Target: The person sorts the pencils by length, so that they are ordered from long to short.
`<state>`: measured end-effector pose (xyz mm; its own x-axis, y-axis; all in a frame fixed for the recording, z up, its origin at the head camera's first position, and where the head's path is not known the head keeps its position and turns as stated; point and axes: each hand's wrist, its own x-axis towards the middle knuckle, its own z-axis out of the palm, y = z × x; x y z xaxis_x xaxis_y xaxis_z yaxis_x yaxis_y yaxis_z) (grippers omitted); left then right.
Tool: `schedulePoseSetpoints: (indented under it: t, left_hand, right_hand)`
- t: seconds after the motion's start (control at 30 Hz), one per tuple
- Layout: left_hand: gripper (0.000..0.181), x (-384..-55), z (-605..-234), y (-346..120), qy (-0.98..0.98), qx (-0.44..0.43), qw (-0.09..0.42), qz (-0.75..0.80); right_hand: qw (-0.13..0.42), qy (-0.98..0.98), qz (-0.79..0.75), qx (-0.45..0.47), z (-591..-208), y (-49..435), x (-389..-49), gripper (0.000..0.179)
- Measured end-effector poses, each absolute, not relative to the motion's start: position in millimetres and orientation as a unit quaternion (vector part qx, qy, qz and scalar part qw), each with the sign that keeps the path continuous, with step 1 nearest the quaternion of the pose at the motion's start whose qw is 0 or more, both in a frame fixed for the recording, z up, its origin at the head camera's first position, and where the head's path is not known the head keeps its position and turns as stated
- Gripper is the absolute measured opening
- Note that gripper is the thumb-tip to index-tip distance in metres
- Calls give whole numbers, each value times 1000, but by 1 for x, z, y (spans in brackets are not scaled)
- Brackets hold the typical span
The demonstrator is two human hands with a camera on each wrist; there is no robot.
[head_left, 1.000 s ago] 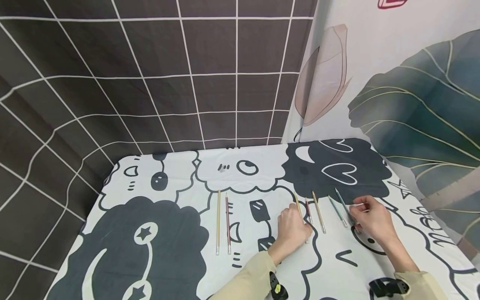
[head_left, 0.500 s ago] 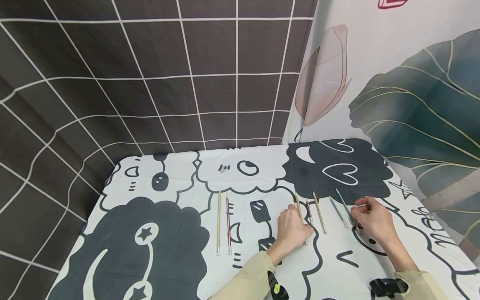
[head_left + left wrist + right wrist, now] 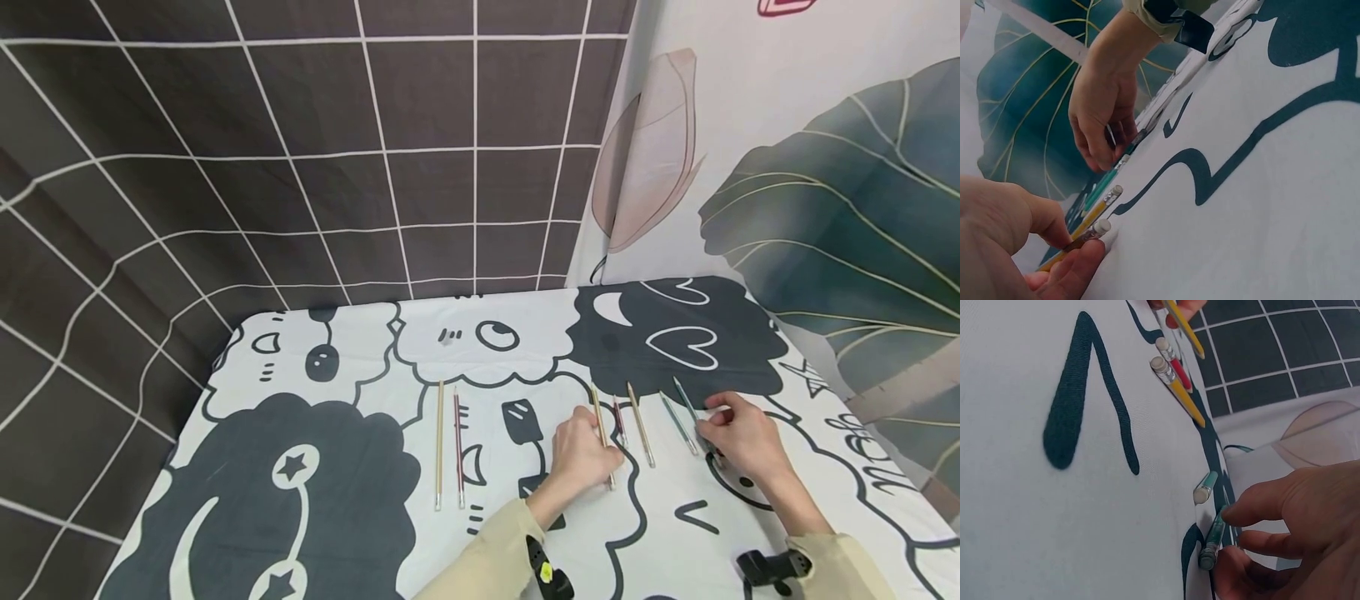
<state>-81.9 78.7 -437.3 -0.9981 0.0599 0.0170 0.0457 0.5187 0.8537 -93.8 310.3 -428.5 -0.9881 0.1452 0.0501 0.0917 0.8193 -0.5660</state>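
The left hand (image 3: 583, 454), low and right of centre in the head view, pinches a yellow pencil (image 3: 597, 407) between thumb and finger, close to the eraser. With so short a hold, I reckon the long end could swing and knock the red pencil (image 3: 618, 418) just beside it, or the shaft could twist loose.

The right hand (image 3: 744, 433), further right in the frame, bends its fingers at the lower part of a teal pencil (image 3: 686, 402); even from the right wrist view I can't tell whether they pinch it or only touch it. If they only touch, a nudge might roll it into the shorter-looking green pencil (image 3: 678, 422) just to its left. Any tug on the patterned cloth (image 3: 660, 550) might shift the whole row.

Against half a second ago, hardly anything differs: the left hand and its sleeve (image 3: 480, 558) sit a touch further left, the right hand barely so, and the pencils seem to lie where they lay.
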Motion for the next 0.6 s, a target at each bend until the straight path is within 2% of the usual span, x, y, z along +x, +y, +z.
schedulePoseSetpoints:
  t: [0.6]
  left_hand:
    - [35, -82, -437, 76, 860, 19, 25, 509]
  right_hand:
    - [-7, -962, 271, -42, -422, 309, -96, 33]
